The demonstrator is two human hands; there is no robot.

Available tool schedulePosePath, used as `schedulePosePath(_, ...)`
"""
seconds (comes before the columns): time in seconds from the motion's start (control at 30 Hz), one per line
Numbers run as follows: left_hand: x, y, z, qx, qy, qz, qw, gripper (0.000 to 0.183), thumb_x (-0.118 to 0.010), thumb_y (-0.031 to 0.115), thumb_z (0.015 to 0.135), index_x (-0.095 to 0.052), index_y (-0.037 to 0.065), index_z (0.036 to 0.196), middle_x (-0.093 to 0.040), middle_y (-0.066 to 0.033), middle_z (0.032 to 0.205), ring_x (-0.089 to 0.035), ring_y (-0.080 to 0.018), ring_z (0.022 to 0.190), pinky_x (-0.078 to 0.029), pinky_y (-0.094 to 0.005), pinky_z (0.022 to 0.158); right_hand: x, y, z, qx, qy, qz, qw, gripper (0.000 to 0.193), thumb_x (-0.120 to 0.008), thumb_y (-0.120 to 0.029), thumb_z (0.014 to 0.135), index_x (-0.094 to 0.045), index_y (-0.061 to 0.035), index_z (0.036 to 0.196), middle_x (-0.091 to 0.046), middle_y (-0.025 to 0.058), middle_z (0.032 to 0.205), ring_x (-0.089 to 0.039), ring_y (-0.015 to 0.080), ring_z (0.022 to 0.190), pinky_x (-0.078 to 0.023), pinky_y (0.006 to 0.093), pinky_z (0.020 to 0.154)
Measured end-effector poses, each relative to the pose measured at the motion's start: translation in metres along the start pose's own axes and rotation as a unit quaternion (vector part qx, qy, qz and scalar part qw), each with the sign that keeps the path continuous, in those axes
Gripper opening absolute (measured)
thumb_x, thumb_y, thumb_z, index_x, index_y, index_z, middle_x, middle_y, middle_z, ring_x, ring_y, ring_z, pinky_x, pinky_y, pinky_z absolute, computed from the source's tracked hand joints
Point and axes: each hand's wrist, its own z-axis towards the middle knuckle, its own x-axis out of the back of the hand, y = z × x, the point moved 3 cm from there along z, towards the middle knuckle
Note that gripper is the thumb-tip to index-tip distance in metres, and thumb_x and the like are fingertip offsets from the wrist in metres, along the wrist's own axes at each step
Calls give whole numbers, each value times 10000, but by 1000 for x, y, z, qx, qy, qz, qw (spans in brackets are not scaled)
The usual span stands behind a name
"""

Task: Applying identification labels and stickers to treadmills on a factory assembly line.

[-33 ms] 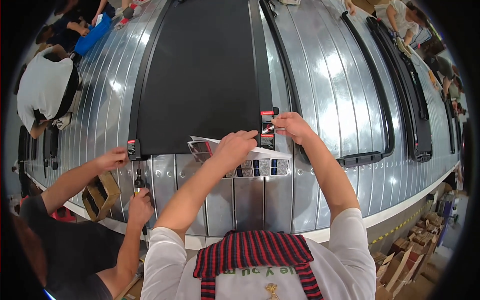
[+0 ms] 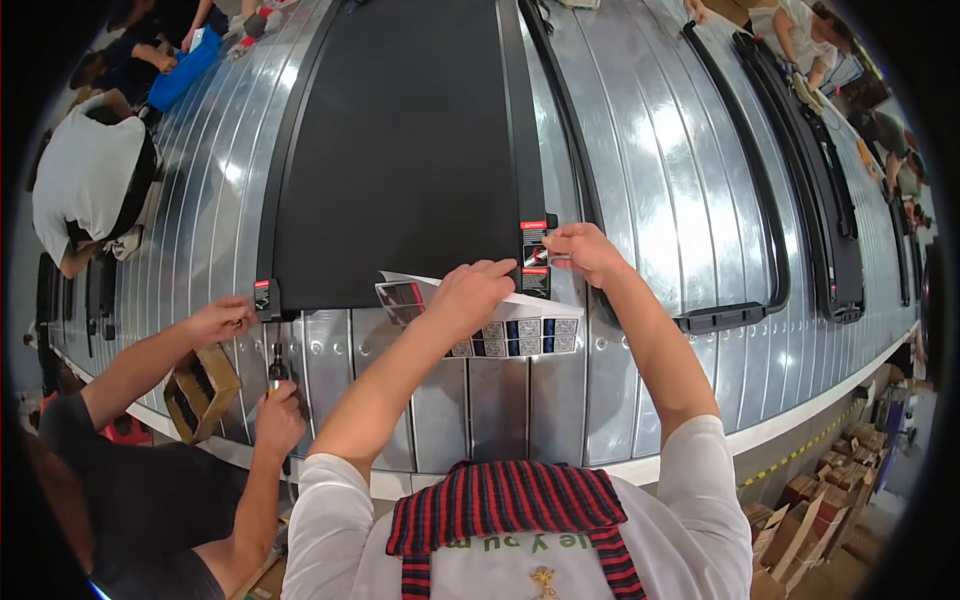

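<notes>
A long black deck with side rails (image 2: 400, 150), like a treadmill's, lies lengthwise before me. On the near end of its right rail sits a red, black and white label (image 2: 535, 235). My right hand (image 2: 588, 252) pinches at this label's right edge, thumb and forefinger together; a small shiny bit shows there. My left hand (image 2: 468, 298) is closed over white printed sheets (image 2: 545, 332) that look like label sheets, at the deck's near right corner. Its fingertips reach close to the label. The sheets' left end is bent up, and the hand covers their middle.
At my left a co-worker's hand (image 2: 222, 318) is by the deck's left corner, the other holding a power screwdriver (image 2: 277, 370). A cardboard box (image 2: 205, 390) stands beside them. Black handrail frames (image 2: 760, 230) lie to the right on the ribbed metal table (image 2: 640, 400).
My hands and the sheets hold their place. The co-worker's hand on the screwdriver has shifted very slightly toward the near edge.
</notes>
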Motion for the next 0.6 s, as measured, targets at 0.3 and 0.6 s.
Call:
schedulePosePath(0.3,-11,-10,4,10,-32,1,999,98,-493,56,703,-571,47,761,-505,-98,1171,-491,-261,1027,-420,-370,804,1,4,13,-21,17,-32,999,83,-587,-146,802,-577,-65,784,-568,13,775,-514,103,739,-425,267,680)
schedulePosePath(0.6,-11,-14,4,17,-39,-19,999,114,-486,68,708,-579,50,771,-492,-89,1194,-467,-251,1055,-407,-365,823,-1,0,10,-19,30,-32,999,79,-589,-139,796,-575,-62,789,-565,18,775,-518,111,741,-432,280,680)
